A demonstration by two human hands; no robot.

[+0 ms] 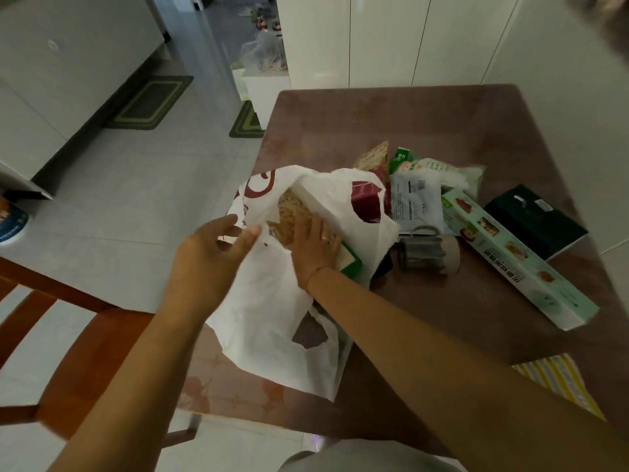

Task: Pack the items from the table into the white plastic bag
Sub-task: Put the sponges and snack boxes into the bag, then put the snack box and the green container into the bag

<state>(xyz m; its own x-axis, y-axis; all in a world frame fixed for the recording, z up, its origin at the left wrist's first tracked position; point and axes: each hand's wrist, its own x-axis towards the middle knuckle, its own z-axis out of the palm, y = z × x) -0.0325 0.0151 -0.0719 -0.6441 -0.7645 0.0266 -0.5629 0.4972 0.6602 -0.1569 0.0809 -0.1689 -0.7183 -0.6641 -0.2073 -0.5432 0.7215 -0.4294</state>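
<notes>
The white plastic bag (272, 301) lies open on the brown table (442, 318), with its mouth facing away from me. My left hand (211, 247) holds the bag's near-left rim, thumb on the plastic. My right hand (315, 248) lies flat, fingers straight, on a brown patterned box with a green end (350, 262) that is partly inside the mouth. A maroon box (366, 199) shows inside the bag. On the table lie a white and green pouch (412, 195), a long pale-green box (517, 260), a dark green box (534, 219) and a grey cup (425, 253) on its side.
A patterned packet (372, 158) stands behind the bag. A striped yellow cloth (558, 383) lies at the table's right front. A wooden chair (85, 335) stands to my left on the tiled floor. White cabinets back the table.
</notes>
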